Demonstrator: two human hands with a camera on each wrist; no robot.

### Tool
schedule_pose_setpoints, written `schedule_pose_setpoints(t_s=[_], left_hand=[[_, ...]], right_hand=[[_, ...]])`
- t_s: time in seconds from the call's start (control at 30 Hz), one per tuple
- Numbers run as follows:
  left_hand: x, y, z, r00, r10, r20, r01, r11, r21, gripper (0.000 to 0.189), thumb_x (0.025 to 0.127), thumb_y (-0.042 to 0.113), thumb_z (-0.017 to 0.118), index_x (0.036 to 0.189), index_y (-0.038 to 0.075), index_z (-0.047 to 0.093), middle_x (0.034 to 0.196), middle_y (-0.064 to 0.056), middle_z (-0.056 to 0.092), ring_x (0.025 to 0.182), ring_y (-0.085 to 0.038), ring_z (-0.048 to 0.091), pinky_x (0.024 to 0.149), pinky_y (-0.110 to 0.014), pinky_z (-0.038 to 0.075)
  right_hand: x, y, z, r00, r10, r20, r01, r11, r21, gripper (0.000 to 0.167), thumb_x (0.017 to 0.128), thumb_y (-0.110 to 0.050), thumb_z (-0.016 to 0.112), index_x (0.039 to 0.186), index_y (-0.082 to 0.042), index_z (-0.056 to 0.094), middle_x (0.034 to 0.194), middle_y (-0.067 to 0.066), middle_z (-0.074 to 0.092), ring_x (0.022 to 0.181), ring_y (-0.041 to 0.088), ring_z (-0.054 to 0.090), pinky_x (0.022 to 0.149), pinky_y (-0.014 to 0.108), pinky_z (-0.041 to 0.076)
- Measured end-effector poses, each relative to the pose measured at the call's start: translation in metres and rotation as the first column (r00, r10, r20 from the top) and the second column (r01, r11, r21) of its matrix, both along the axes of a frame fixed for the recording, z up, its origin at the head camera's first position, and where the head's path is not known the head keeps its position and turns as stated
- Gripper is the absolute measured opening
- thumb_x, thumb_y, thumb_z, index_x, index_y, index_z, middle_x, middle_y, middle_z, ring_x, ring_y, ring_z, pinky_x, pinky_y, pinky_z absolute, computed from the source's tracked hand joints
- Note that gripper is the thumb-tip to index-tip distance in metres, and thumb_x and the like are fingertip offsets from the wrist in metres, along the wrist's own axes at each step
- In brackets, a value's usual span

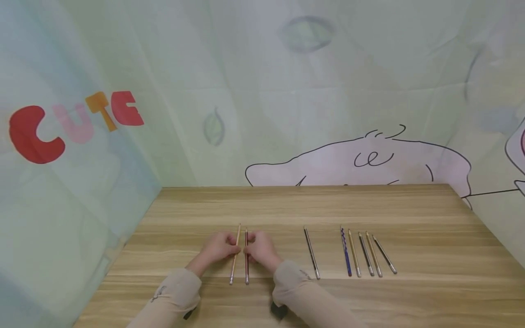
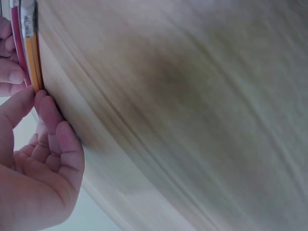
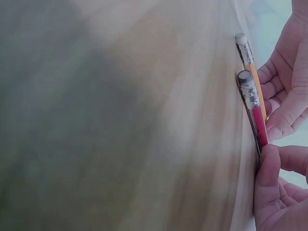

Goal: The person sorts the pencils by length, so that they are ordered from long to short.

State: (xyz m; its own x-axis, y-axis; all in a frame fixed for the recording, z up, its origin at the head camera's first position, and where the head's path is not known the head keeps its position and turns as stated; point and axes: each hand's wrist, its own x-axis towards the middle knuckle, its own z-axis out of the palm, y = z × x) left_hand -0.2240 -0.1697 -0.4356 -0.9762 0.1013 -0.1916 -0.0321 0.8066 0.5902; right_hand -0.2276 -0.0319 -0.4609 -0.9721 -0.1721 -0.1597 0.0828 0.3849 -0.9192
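In the head view, a yellow-orange pencil (image 1: 233,269) and a dark red pencil (image 1: 247,269) lie side by side on the wooden table, eraser ends toward the person. My left hand (image 1: 219,247) pinches the yellow-orange one near its middle, between thumb and fingers. From the other side, my right hand (image 1: 262,249) pinches the red one. Up close in the right wrist view, the red barrel (image 3: 260,120) ends in a silver ferrule and greyish eraser. The yellow-orange barrel (image 2: 32,57) shows above the left fingertips in the left wrist view.
A single dark pencil (image 1: 311,253) lies right of the hands. Farther right is a row of several pencils, among them a blue patterned pencil (image 1: 346,250) and a dark pencil (image 1: 384,254). A printed cloth backdrop (image 1: 262,91) rises behind the table (image 1: 262,200).
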Motion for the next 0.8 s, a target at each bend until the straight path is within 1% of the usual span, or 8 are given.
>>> schedule_pose_setpoints(t_s=[0.2, 0.4, 0.5, 0.63, 0.8], left_hand=[[0.0004, -0.0008, 0.0003, 1.000, 0.014, 0.020, -0.014, 1.000, -0.001, 0.015, 0.076, 0.019, 0.066, 0.077, 0.007, 0.057, 0.061, 0.000, 0.057, 0.055, -0.012, 0.049, 0.051, -0.023, 0.036], [0.0003, -0.0007, -0.0009, 1.000, 0.013, 0.001, -0.013, 1.000, -0.007, 0.015, 0.075, 0.019, 0.067, 0.077, 0.007, 0.057, 0.061, 0.000, 0.057, 0.056, -0.012, 0.049, 0.052, -0.023, 0.036], [0.0005, -0.0002, -0.0012, 1.000, 0.011, -0.007, -0.011, 1.000, -0.009, 0.015, 0.074, 0.018, 0.067, 0.076, 0.007, 0.057, 0.060, 0.001, 0.057, 0.055, -0.012, 0.048, 0.052, -0.023, 0.035], [0.0009, 0.0000, -0.0011, 1.000, 0.006, -0.016, -0.006, 1.000, -0.003, 0.015, 0.074, 0.018, 0.067, 0.075, 0.007, 0.056, 0.059, 0.001, 0.057, 0.054, -0.011, 0.048, 0.051, -0.022, 0.035], [-0.0003, -0.0008, -0.0029, 1.000, 0.006, -0.017, -0.005, 1.000, 0.004, 0.015, 0.074, 0.018, 0.067, 0.075, 0.007, 0.057, 0.059, 0.001, 0.057, 0.054, -0.011, 0.049, 0.051, -0.022, 0.036]], right_hand=[[-0.0028, 0.0011, 0.0002, 1.000, 0.002, 0.011, -0.002, 1.000, -0.006, 0.018, 0.072, 0.004, 0.064, 0.089, 0.005, 0.057, 0.056, 0.007, 0.058, 0.039, 0.009, 0.050, 0.038, 0.022, 0.045], [-0.0034, 0.0003, -0.0004, 1.000, -0.009, 0.021, 0.009, 1.000, 0.003, 0.017, 0.072, 0.002, 0.065, 0.088, 0.003, 0.059, 0.054, 0.005, 0.058, 0.040, 0.008, 0.050, 0.039, 0.021, 0.045], [-0.0031, 0.0004, -0.0004, 0.999, -0.020, 0.033, 0.021, 1.000, -0.024, 0.017, 0.072, 0.003, 0.065, 0.088, 0.004, 0.059, 0.055, 0.007, 0.059, 0.040, 0.008, 0.050, 0.039, 0.022, 0.046], [-0.0022, 0.0003, 0.0009, 0.999, -0.025, 0.040, 0.027, 0.999, -0.036, 0.018, 0.071, 0.004, 0.065, 0.088, 0.004, 0.059, 0.056, 0.008, 0.059, 0.040, 0.008, 0.050, 0.040, 0.022, 0.046], [-0.0029, 0.0002, 0.0021, 0.999, -0.022, 0.040, 0.022, 1.000, -0.004, 0.017, 0.072, 0.002, 0.065, 0.088, 0.001, 0.059, 0.054, 0.006, 0.059, 0.040, 0.008, 0.050, 0.039, 0.021, 0.045]])
